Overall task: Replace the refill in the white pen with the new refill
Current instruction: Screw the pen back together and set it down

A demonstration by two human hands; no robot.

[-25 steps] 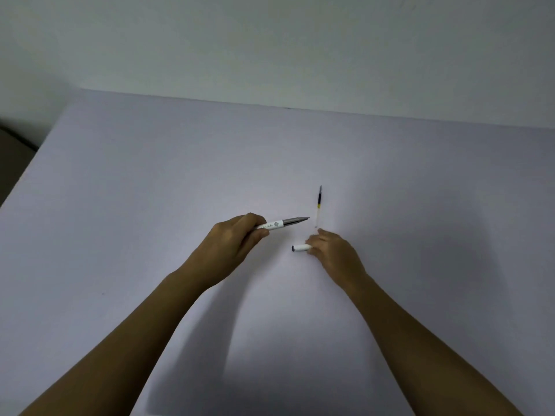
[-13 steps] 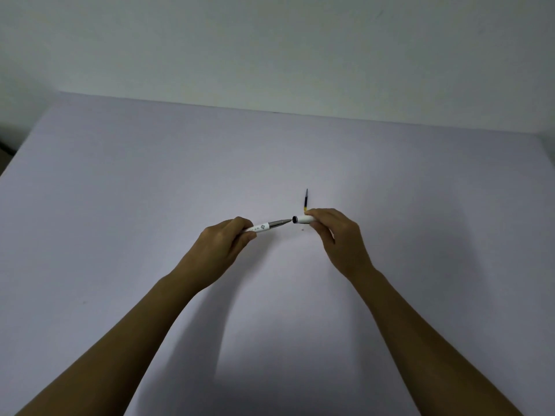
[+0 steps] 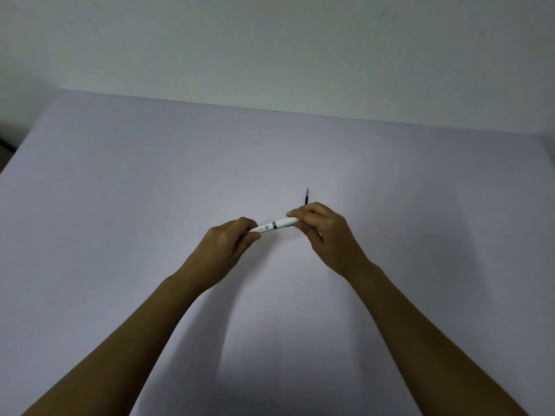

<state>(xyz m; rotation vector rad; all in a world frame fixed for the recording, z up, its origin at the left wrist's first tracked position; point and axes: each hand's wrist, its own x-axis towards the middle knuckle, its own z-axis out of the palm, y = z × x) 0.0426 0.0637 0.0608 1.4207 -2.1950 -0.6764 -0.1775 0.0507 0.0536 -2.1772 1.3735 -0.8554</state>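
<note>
The white pen (image 3: 271, 227) is held level above the table between both hands, with its white cap over the tip end and a dark ring at the joint. My left hand (image 3: 229, 244) grips the barrel's left end. My right hand (image 3: 319, 228) pinches the cap end on the right. A thin refill (image 3: 306, 197) with a dark tip lies on the table just behind my right hand; its lower part is hidden by the fingers.
The pale lilac table (image 3: 150, 190) stretches to a plain wall (image 3: 270, 49) at the back. Its left edge drops off near a dark gap (image 3: 6, 145).
My right hand picked the white cap up from the table, carried it to the pen's tip and slid it on. The left hand kept hold of the barrel.
</note>
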